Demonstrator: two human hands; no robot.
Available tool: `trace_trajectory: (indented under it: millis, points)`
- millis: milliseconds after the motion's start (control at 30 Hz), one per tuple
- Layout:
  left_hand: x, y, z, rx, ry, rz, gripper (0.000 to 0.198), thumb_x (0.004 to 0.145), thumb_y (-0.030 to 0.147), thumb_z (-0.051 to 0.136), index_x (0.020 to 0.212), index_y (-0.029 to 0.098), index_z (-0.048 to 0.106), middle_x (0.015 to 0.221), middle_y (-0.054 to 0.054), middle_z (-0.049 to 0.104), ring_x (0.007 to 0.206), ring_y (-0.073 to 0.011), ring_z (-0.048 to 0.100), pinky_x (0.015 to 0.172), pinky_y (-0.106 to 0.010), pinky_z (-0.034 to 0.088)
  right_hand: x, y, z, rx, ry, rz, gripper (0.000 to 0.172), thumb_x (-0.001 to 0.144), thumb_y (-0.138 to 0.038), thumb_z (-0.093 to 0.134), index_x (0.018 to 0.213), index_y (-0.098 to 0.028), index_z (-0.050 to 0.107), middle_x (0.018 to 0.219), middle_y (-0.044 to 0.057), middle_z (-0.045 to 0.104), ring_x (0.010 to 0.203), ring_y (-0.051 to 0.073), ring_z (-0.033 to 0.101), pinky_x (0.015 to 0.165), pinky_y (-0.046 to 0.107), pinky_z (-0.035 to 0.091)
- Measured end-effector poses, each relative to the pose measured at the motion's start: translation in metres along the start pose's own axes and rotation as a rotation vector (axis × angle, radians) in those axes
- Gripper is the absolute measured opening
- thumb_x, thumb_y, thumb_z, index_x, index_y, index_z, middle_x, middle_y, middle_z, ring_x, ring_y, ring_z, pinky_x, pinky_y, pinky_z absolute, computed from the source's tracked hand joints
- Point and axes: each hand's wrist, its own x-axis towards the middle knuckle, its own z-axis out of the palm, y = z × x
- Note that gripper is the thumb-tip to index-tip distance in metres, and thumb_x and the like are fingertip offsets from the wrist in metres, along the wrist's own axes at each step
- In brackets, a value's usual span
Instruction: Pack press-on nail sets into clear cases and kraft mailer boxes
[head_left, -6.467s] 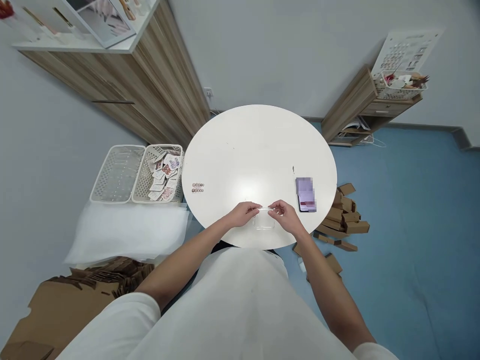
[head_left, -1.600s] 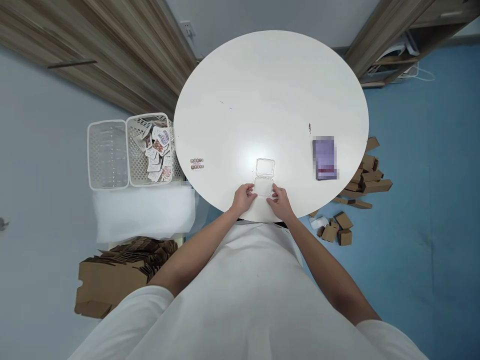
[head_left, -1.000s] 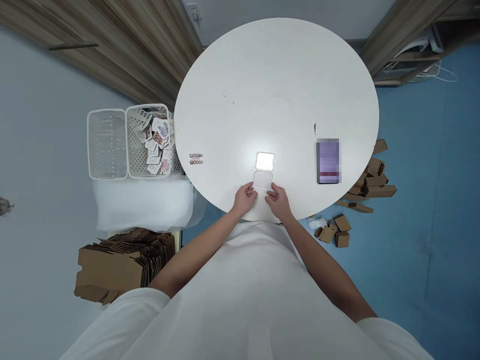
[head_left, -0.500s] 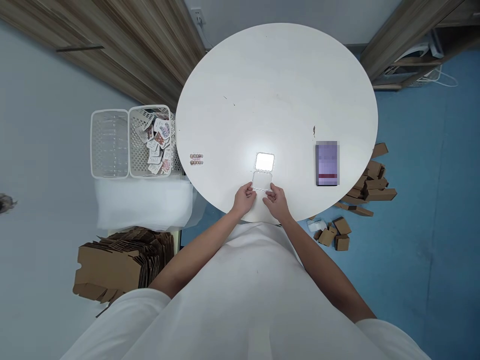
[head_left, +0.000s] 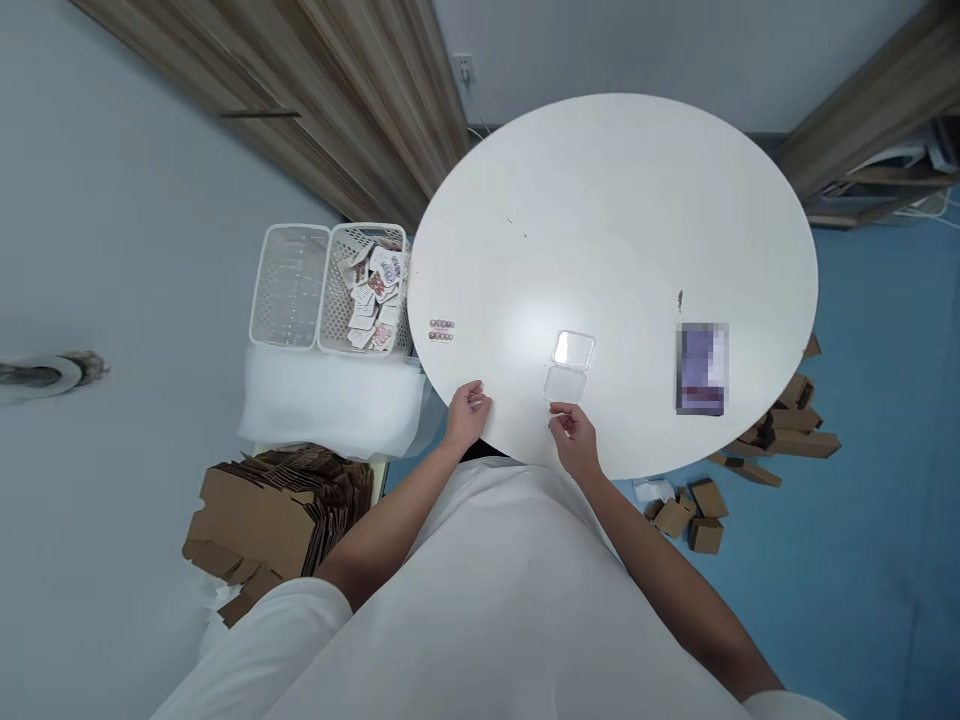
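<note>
While folded brown cardboard (head_left: 251, 515) sits nearest on the left, with a few small cartons (head_left: 705, 515) on the floor to the right, the person's two hands are at the near side of the round white table (head_left: 637, 220). The left hand (head_left: 468, 415) is over the table's near left edge, fingers loosely bent and partly spread, with nothing in them that I can see. The right hand (head_left: 575, 440) has its finger and thumb a little apart at the near edge of a clear box (head_left: 566, 384); from here I can't tell whether they touch or pinch it.

The box lies unfolded, one half near and the other far, towards the near middle of the table. So the opening looks done, the lid is not closed, and I can make out nothing inside either half.

A purple-fronted thing, blurred over (head_left: 700, 370), lies well to the right. Over on the left, apart from the box, is a small card with two rows of round pieces (head_left: 442, 331).

Just beyond the table's left edge stand two white baskets: the left one (head_left: 285, 347) holds clear plastic pieces (head_left: 294, 288), the right one (head_left: 335, 308) a jumbled heap of printed cards (head_left: 375, 300).
</note>
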Motion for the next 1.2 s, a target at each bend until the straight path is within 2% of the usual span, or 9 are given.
trace_trajectory:
  millis: [100, 233, 367, 533, 700, 900, 1200]
  points:
    - [0.032, 0.003, -0.038, 0.06, 0.127, 0.046, 0.037, 0.075, 0.022, 0.055, 0.111, 0.016, 0.049, 0.105, -0.01, 0.053, 0.089, -0.014, 0.055, 0.074, -0.028, 0.049, 0.015, -0.013, 0.025, -0.045, -0.078, 0.002, 0.025, 0.075, -0.031, 0.048, 0.095, -0.02, 0.057, 0.09, 0.004, 0.059, 0.069, 0.013, 0.051, 0.062, 0.029, 0.045]
    - [0.077, 0.01, -0.085, 0.294, 0.024, 0.198, 0.043, 0.072, 0.022, 0.059, 0.114, 0.017, 0.048, 0.109, -0.01, 0.048, 0.089, -0.0166, 0.054, 0.072, -0.03, 0.049, 0.042, -0.029, 0.067, -0.218, -0.168, -0.026, 0.028, 0.073, -0.029, 0.049, 0.099, -0.022, 0.055, 0.095, 0.004, 0.058, 0.075, 0.014, 0.053, 0.07, 0.033, 0.046]
    - [0.114, 0.018, -0.11, 0.488, -0.084, 0.281, 0.054, 0.07, 0.016, 0.06, 0.121, 0.018, 0.043, 0.111, -0.009, 0.045, 0.084, -0.0175, 0.055, 0.081, -0.034, 0.045, 0.07, -0.043, 0.112, -0.431, -0.187, -0.105, 0.035, 0.072, -0.025, 0.048, 0.108, -0.023, 0.051, 0.108, 0.005, 0.052, 0.092, 0.018, 0.052, 0.08, 0.037, 0.044]
    - [0.14, 0.021, -0.112, 0.456, -0.201, 0.286, 0.065, 0.069, 0.013, 0.06, 0.129, 0.018, 0.035, 0.111, -0.009, 0.043, 0.078, -0.0161, 0.055, 0.078, -0.033, 0.044, 0.099, -0.055, 0.161, -0.593, -0.151, -0.215, 0.047, 0.072, -0.022, 0.05, 0.118, -0.023, 0.044, 0.116, 0.008, 0.045, 0.11, 0.024, 0.041, 0.091, 0.042, 0.038]
    - [0.149, 0.019, -0.109, 0.448, -0.257, 0.314, 0.068, 0.068, 0.013, 0.061, 0.13, 0.017, 0.033, 0.107, -0.01, 0.043, 0.082, -0.0191, 0.053, 0.072, -0.031, 0.044, 0.124, -0.059, 0.191, -0.684, -0.071, -0.204, 0.057, 0.072, -0.022, 0.052, 0.127, -0.024, 0.035, 0.113, 0.009, 0.045, 0.106, 0.026, 0.042, 0.088, 0.045, 0.037]
    - [0.151, 0.02, -0.108, 0.433, -0.282, 0.293, 0.065, 0.067, 0.01, 0.061, 0.127, 0.016, 0.035, 0.108, -0.011, 0.041, 0.089, -0.0226, 0.052, 0.075, -0.033, 0.043, 0.136, -0.058, 0.199, -0.791, -0.01, -0.155, 0.06, 0.071, -0.02, 0.054, 0.127, -0.027, 0.034, 0.104, 0.009, 0.048, 0.099, 0.027, 0.045, 0.083, 0.045, 0.037]
    - [0.15, 0.019, -0.109, 0.39, -0.277, 0.316, 0.059, 0.067, 0.008, 0.06, 0.121, 0.017, 0.038, 0.112, -0.011, 0.042, 0.092, -0.0228, 0.051, 0.075, -0.035, 0.044, 0.135, -0.058, 0.2, -0.793, -0.003, -0.117, 0.056, 0.071, -0.019, 0.054, 0.124, -0.027, 0.038, 0.108, 0.008, 0.047, 0.101, 0.027, 0.044, 0.083, 0.046, 0.037]
